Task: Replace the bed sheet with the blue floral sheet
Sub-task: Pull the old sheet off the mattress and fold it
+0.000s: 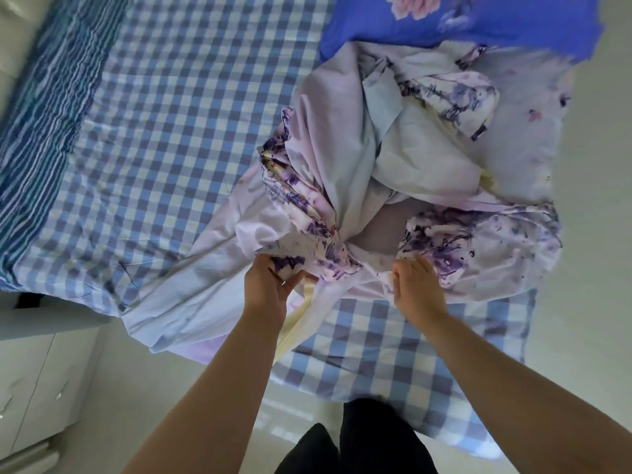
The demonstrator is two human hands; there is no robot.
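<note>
A crumpled pale lilac sheet with purple flowers (383, 159) lies bunched on the right half of the bed. My left hand (270, 285) grips a fold of it near the bed's front edge. My right hand (415, 285) grips another fold of the same sheet a little to the right. A bright blue floral sheet with pink blooms (461, 25) lies at the far right top, partly under the lilac heap. Beneath everything the blue and white checked cover (178, 107) is spread over the mattress.
A striped blue quilt (44, 107) lies along the bed's left side. A white drawer unit (37, 374) stands at the lower left. Pale floor tiles (595, 234) run along the right and front of the bed. My dark trouser legs (359, 439) show at the bottom.
</note>
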